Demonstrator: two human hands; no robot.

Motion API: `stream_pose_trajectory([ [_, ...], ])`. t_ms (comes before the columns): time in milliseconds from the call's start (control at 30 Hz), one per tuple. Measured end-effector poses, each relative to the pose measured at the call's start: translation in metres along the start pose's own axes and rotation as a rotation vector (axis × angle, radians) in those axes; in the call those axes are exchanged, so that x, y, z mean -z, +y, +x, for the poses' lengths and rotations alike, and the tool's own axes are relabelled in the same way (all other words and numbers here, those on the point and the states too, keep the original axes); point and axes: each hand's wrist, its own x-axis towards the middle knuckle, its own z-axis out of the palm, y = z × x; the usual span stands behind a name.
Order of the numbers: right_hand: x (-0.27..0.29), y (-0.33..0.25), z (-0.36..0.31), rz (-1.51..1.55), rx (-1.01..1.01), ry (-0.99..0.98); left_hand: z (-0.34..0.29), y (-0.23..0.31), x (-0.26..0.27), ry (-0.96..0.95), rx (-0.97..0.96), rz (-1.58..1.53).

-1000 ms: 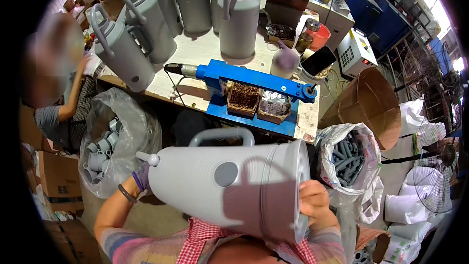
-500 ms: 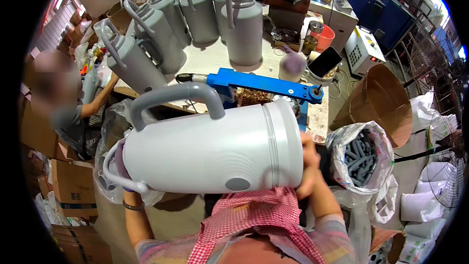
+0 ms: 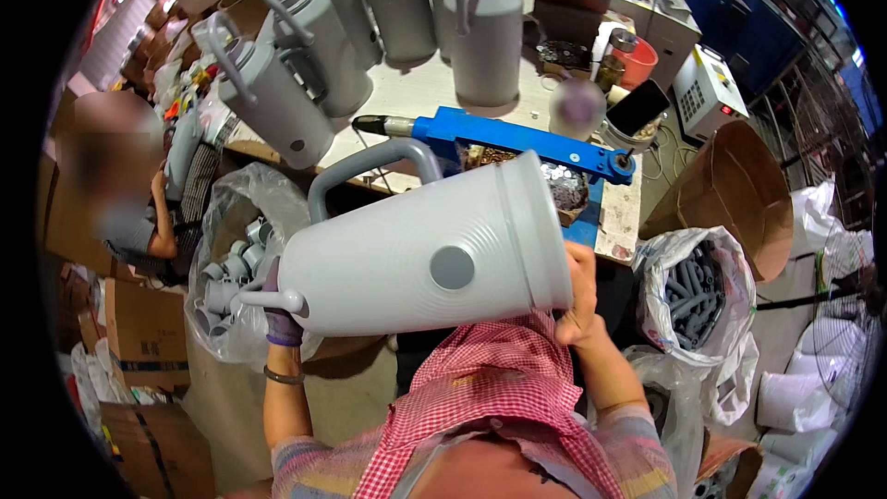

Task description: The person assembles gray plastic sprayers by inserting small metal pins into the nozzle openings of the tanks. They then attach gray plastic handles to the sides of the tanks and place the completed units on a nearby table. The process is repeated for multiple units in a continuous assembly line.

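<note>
A large light-grey plastic jug (image 3: 407, 259) lies on its side in the air before me, its base to the right. A darker grey handle (image 3: 370, 162) runs along its far side, and a round dark-grey disc (image 3: 453, 268) shows on its upward face. My left hand (image 3: 282, 322), in a purple glove, holds the jug's neck end beside the pale swing handle (image 3: 273, 299); its fingers are mostly hidden. My bare right hand (image 3: 580, 296) grips the base rim. Just beyond is a blue bench tool (image 3: 531, 146) with a black-gripped end.
Several grey jugs (image 3: 488, 46) stand on the pale table (image 3: 508, 120). A phone (image 3: 637, 109) rests on a container at the right. Bags of grey cup-like parts (image 3: 242, 259) and grey tubes (image 3: 693, 296) flank me. A co-worker (image 3: 120, 194) sits at the left; cartons (image 3: 148, 328) lie nearby.
The jug has rolled in my hands, bringing its disc from the near lower side up to the middle. My view has shifted, and the co-worker's arm has lowered from the table.
</note>
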Motion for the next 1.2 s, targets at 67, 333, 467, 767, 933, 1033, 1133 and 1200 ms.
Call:
stream_pose_trajectory([
  [67, -0.023, 0.023, -0.009, -0.015, -0.049, 0.166, 0.004, 0.003, 0.011, 0.101, -0.134, 0.215],
  [333, -0.173, 0.099, 0.039, 0.695, -1.216, -0.723, -0.015, 0.267, 0.032, 0.037, -0.498, 0.095],
  [467, -0.243, 0.098, 0.043, 0.626, -1.073, -1.370, 0.009, 0.308, 0.043, -0.337, -0.615, 0.449],
  [767, -0.162, 0.081, 0.174, 0.461, -0.527, -0.533, 0.197, 0.223, 0.080, -0.046, -0.669, 0.764],
  [933, -0.060, 0.076, 0.241, 0.029, -0.321, -0.300, 0.289, 0.156, 0.071, 0.174, -0.608, 0.960],
  [1033, -0.026, 0.103, 0.275, 0.016, -0.407, -0.197, 0.314, 0.152, 0.055, 0.104, -0.622, 1.146],
  [1133, -0.013, 0.125, 0.304, -0.009, -0.437, -0.184, 0.342, 0.129, 0.070, 0.118, -0.540, 1.320],
  [1200, -0.009, 0.149, 0.322, -0.115, -0.300, -0.141, 0.358, 0.126, 0.068, 0.227, -0.268, 1.134],
])
